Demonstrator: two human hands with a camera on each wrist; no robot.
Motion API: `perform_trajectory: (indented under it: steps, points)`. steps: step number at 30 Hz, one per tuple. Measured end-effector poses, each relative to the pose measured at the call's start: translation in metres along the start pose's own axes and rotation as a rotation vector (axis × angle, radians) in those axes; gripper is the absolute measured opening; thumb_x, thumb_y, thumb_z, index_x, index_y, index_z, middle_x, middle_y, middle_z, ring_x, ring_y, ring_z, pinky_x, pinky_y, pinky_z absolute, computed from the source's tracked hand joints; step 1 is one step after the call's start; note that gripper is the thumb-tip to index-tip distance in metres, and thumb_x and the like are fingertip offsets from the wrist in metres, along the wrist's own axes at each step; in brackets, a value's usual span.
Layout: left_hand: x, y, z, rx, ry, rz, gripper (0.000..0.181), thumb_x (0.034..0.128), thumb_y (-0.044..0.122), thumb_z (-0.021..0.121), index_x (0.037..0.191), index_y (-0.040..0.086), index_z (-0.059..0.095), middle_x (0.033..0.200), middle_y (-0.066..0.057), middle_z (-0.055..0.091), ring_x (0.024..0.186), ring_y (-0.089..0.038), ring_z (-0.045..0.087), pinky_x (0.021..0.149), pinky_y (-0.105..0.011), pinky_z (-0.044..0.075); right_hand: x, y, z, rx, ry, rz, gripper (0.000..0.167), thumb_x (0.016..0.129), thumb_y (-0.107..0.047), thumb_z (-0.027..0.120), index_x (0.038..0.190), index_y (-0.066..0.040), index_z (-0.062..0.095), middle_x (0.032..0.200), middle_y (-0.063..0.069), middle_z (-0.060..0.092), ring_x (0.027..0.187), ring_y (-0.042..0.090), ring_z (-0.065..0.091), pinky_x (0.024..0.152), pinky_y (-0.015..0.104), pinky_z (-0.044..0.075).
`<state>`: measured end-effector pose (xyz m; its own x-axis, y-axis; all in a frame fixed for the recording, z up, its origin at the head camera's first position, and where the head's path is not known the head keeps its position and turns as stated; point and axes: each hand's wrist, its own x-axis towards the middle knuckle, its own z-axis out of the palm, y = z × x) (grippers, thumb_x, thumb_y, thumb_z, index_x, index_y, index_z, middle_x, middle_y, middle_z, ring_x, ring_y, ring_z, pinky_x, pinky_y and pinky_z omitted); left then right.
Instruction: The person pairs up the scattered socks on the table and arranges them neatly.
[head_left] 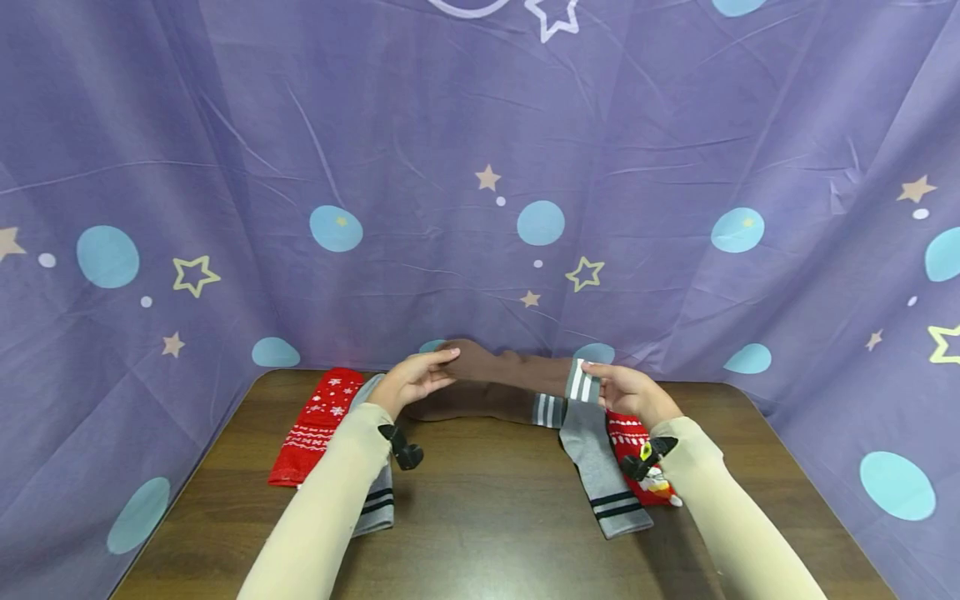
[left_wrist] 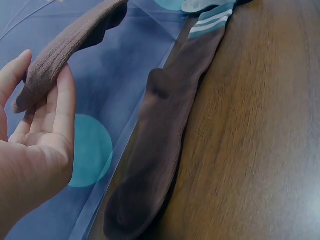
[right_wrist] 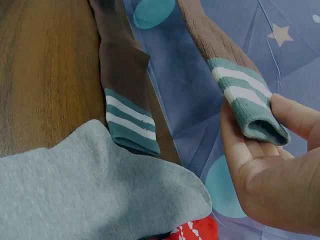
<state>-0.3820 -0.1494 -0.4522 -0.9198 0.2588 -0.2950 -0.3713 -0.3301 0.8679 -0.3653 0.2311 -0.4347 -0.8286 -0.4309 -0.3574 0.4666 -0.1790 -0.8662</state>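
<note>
A brown sock (head_left: pixel 517 370) with a green-and-white striped cuff is stretched level in the air between both hands. My left hand (head_left: pixel 420 379) pinches its toe end between thumb and fingers. At the cuff (right_wrist: pixel 245 95), my right hand (head_left: pixel 626 390) grips the striped band, and the sock's opening shows in the right wrist view. Below it, a matching brown sock (left_wrist: pixel 165 130) lies flat along the table's back edge, its striped cuff (right_wrist: pixel 131 122) beside the toe of a grey sock.
Grey socks with black bands lie on the wooden table (head_left: pixel 480 508), one at right (head_left: pixel 600 467) and one partly hidden by the left arm (head_left: pixel 378 500). A red snowflake sock (head_left: pixel 318 425) is at left, another red sock (head_left: pixel 626 429) at right. A purple curtain (head_left: pixel 450 167) hangs behind.
</note>
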Motion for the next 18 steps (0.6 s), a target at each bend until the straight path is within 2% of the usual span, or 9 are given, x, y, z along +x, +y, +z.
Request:
perform_trajectory:
  steps: [3, 7, 9, 11, 13, 15, 17, 18]
  points:
    - [0.001, -0.001, -0.006, -0.004, 0.002, 0.006, 0.018, 0.1018, 0.005, 0.057, 0.119, 0.003, 0.056, 0.086, -0.002, 0.073, 0.084, -0.015, 0.071, 0.124, -0.05, 0.031, 0.002, 0.0, 0.004, 0.001, -0.011, -0.003, 0.034, 0.11, -0.01, 0.038, 0.09, -0.015, 0.065, 0.084, -0.004, 0.074, 0.08, 0.008, 0.07, 0.076, 0.021, 0.059]
    - [0.003, -0.002, -0.014, 0.018, 0.009, 0.003, 0.016, 0.1025, 0.005, 0.057, 0.119, 0.004, 0.055, 0.086, 0.0, 0.073, 0.083, -0.013, 0.071, 0.123, -0.049, 0.032, 0.005, 0.001, 0.007, 0.022, -0.024, -0.003, 0.036, 0.11, -0.008, 0.036, 0.089, -0.014, 0.065, 0.083, -0.003, 0.074, 0.079, 0.007, 0.07, 0.076, 0.02, 0.059]
    - [0.001, -0.001, -0.017, 0.033, 0.004, 0.001, 0.014, 0.103, 0.006, 0.056, 0.117, 0.005, 0.056, 0.085, 0.001, 0.074, 0.082, -0.012, 0.072, 0.121, -0.047, 0.036, 0.008, 0.001, 0.008, 0.025, -0.023, 0.0, 0.037, 0.11, -0.007, 0.037, 0.087, -0.014, 0.065, 0.082, -0.004, 0.074, 0.078, 0.007, 0.07, 0.075, 0.02, 0.059]
    - [0.0, -0.001, -0.019, 0.033, -0.004, 0.001, 0.009, 0.1034, 0.006, 0.056, 0.112, 0.008, 0.058, 0.084, 0.002, 0.074, 0.081, -0.012, 0.072, 0.114, -0.042, 0.047, 0.01, 0.002, 0.009, 0.021, -0.028, 0.001, 0.037, 0.11, -0.006, 0.037, 0.087, -0.014, 0.065, 0.081, -0.004, 0.073, 0.077, 0.006, 0.07, 0.074, 0.019, 0.058]
    - [-0.003, 0.0, -0.02, 0.025, -0.01, -0.002, 0.008, 0.1034, 0.005, 0.055, 0.105, 0.009, 0.062, 0.083, 0.001, 0.075, 0.08, -0.012, 0.073, 0.101, -0.035, 0.057, 0.013, 0.003, 0.011, 0.003, -0.037, 0.005, 0.037, 0.11, -0.007, 0.036, 0.087, -0.015, 0.064, 0.081, -0.005, 0.072, 0.077, 0.005, 0.069, 0.074, 0.018, 0.058]
    - [-0.005, 0.001, -0.021, 0.022, -0.008, -0.004, 0.011, 0.1034, 0.005, 0.055, 0.099, 0.011, 0.064, 0.083, 0.001, 0.075, 0.08, -0.011, 0.073, 0.088, -0.029, 0.061, 0.015, 0.004, 0.013, -0.014, -0.046, 0.01, 0.035, 0.11, -0.007, 0.036, 0.088, -0.016, 0.062, 0.081, -0.006, 0.072, 0.077, 0.004, 0.069, 0.075, 0.018, 0.057]
    - [-0.007, 0.001, -0.023, 0.025, 0.001, -0.004, 0.012, 0.1026, 0.005, 0.057, 0.098, 0.011, 0.066, 0.083, 0.001, 0.075, 0.081, -0.011, 0.073, 0.087, -0.028, 0.061, 0.017, 0.005, 0.014, -0.03, -0.053, 0.015, 0.034, 0.111, -0.007, 0.035, 0.09, -0.016, 0.061, 0.081, -0.007, 0.071, 0.078, 0.004, 0.069, 0.076, 0.018, 0.057]
    - [-0.008, 0.001, -0.024, 0.031, 0.01, -0.002, 0.01, 0.102, 0.005, 0.058, 0.098, 0.01, 0.066, 0.084, 0.001, 0.075, 0.083, -0.011, 0.073, 0.091, -0.03, 0.06, 0.018, 0.005, 0.014, -0.036, -0.058, 0.015, 0.033, 0.111, -0.007, 0.034, 0.091, -0.016, 0.06, 0.081, -0.007, 0.071, 0.078, 0.004, 0.068, 0.076, 0.018, 0.056]
